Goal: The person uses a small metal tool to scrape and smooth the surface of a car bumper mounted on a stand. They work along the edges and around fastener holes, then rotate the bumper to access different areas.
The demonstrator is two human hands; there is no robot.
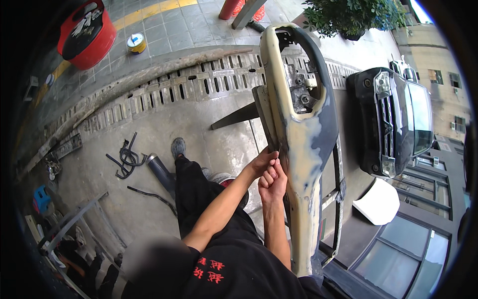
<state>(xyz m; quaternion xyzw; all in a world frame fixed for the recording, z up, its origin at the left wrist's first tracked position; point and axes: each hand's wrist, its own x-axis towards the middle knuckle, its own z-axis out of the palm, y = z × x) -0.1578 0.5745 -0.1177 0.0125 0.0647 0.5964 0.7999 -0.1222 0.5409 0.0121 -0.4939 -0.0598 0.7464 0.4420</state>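
Note:
A large car bumper (298,144), patched in beige, grey and black, runs lengthwise along my right side on a stand. Its far end has a wide opening with metal fittings inside. My left hand (262,163) is closed at the bumper's left edge, fingertips pinched together close to it. Just below and touching it, my right hand (272,183) has its fingers curled in, thumb and forefinger meeting the left fingertips. Whatever lies between the fingertips is too small to make out.
Dark bent tubes (128,155) and a black cylinder (162,173) lie on the floor at left. A slotted drain grate (219,82) crosses beyond. Farther off stand a red tub (92,42) and a yellow tin (136,43). A black car (391,122) is parked to the right, near a white panel (377,202).

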